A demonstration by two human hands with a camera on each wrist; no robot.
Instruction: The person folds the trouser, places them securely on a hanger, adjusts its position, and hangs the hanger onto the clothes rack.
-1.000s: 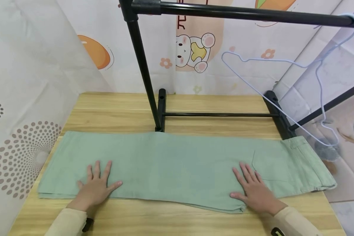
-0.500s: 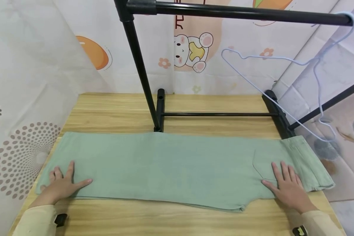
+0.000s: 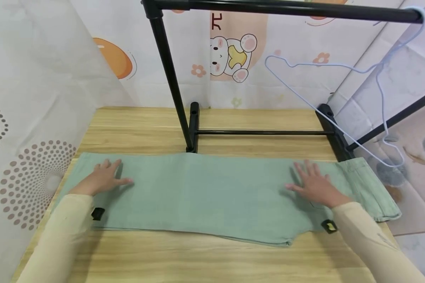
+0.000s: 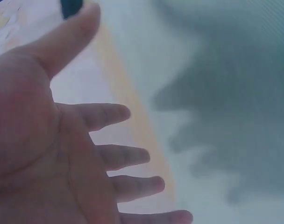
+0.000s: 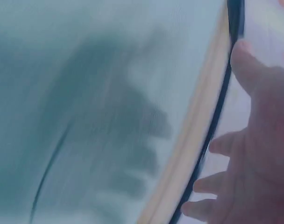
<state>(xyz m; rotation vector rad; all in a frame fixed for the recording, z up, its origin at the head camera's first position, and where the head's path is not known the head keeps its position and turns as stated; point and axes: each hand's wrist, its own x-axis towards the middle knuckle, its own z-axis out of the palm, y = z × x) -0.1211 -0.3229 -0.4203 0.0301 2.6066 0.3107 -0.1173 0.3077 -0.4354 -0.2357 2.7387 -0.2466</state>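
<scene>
A pair of pale green trousers (image 3: 212,192), folded lengthwise, lies flat across the wooden table, its waistband (image 3: 372,188) at the right end. Over the left part of the cloth is my left hand (image 3: 100,179), fingers spread and straight. Its palm (image 4: 34,140) shows in the left wrist view, apart from the fabric, with a shadow cast below. My right hand (image 3: 316,184) hovers above the pocket area near the waistband, fingers also extended. In the right wrist view that hand (image 5: 263,144) stands off the cloth, and a pocket seam shows beneath. Neither hand holds anything.
A black garment rack (image 3: 170,78) stands at the back of the wooden table (image 3: 138,125). From its top bar hangs a light purple wire hanger (image 3: 304,98), reaching down near the waistband. Patterned curtains (image 3: 32,78) enclose the left, back and right sides.
Both hands first slid outward along the trousers toward the ends. Since then they have lifted off the cloth and moved farther in over it, toward the back edge. The trousers stay in place.
</scene>
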